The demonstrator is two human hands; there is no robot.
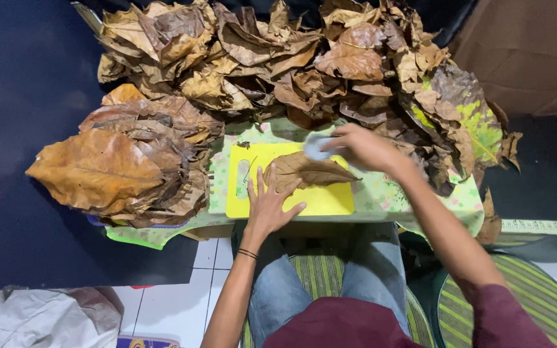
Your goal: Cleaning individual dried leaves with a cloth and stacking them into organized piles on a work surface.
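I see a dry brown curled leaf (307, 171) on the yellow plastic cutting board (320, 201); left hand (270, 205) spread flat on it, right hand (362, 147) pinching a pale cloth wad (316, 147). Brown leaf heaps (227, 58) crowd far and left.

1. The flat plastic cutting board (317, 200) is bright yellow.
2. The dry leaf (307, 171) lying on the board is dull brown.
3. The cloth wad (317, 147) above the board is pale grey-blue.
4. The surface cover (388, 193) beneath the board is light green with small pink flowers.
5. The leaf heap (259, 58) beyond the board is tan and rust, one leaf (478, 125) blotched yellow-green.
6. The round cushion (517, 303) right of the board is striped green.
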